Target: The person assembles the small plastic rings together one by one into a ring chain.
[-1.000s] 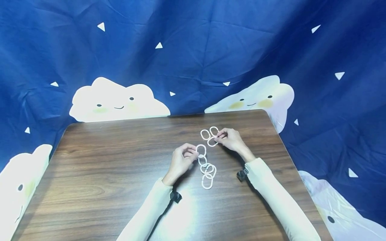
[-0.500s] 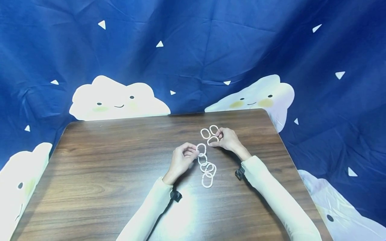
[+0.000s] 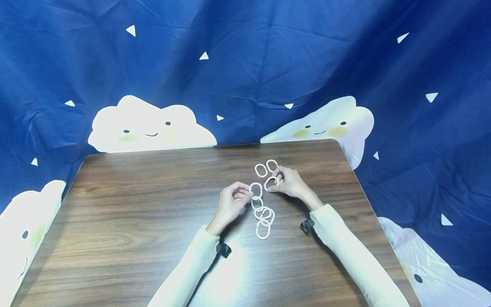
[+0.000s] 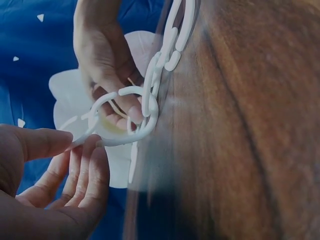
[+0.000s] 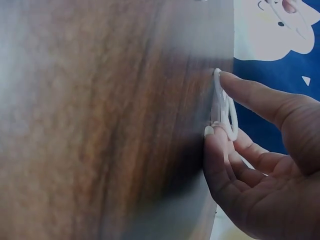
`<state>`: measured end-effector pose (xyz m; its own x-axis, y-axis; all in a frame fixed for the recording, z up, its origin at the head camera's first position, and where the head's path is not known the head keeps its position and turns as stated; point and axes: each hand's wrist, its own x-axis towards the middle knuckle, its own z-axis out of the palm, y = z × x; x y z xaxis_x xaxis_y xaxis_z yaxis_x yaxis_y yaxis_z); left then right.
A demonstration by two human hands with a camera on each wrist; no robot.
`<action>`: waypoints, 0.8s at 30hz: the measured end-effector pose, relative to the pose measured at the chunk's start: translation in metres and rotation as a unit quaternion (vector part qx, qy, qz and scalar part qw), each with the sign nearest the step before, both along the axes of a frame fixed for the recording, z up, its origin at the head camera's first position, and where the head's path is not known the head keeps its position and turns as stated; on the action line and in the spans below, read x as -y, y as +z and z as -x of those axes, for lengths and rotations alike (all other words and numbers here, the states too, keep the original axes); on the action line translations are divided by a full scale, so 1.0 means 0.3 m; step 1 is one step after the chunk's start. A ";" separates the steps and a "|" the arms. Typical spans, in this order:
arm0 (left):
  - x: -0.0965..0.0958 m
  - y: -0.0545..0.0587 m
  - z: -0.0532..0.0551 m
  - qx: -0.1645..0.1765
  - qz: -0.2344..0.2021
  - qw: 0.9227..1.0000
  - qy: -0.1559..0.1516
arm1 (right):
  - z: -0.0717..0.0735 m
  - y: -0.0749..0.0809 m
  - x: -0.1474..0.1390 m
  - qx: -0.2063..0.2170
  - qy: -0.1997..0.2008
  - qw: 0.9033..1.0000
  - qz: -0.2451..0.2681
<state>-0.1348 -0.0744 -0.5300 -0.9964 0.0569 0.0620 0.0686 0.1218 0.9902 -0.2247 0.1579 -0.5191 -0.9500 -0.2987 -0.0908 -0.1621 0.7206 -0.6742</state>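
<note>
My left hand (image 3: 231, 204) pinches the far end link (image 4: 131, 141) of a chain of white plastic C-shaped links, lifted off the table in the left wrist view. Nearer to me the rest of the chain (image 3: 263, 238) lies on the wood, several links hooked together. My right hand (image 3: 292, 183) grips a separate white link (image 5: 234, 120) between thumb and fingers, just right of the chain's far end and apart from it. Two loose links lie beyond: one on the left (image 3: 256, 171), another (image 3: 272, 160) close to my right fingertips.
The brown wooden table (image 3: 153, 192) runs up to a blue curtain (image 3: 238, 64) with clouds and white triangles at its far edge. A black wrist camera (image 3: 223, 250) sits on my left wrist, and a second camera (image 3: 307, 226) on my right.
My right hand has shifted its fingers around the nearest loose link, taken hold of it, and drawn it slightly toward me. The left hand and chain stay nearly still.
</note>
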 end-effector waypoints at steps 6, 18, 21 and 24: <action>0.001 0.001 0.000 0.006 0.013 1.000 0.005 | -0.007 -0.006 -0.019 0.046 0.004 0.996 0.079; -0.003 -0.001 -0.002 0.006 0.006 1.000 0.004 | -0.031 0.009 -0.045 0.068 0.008 0.989 0.135; -0.005 -0.005 0.000 0.010 -0.004 1.000 0.006 | -0.043 0.030 -0.052 0.055 0.011 0.988 0.142; -0.006 -0.005 0.001 0.014 -0.009 1.000 0.008 | -0.054 0.051 -0.057 0.038 0.016 0.987 0.152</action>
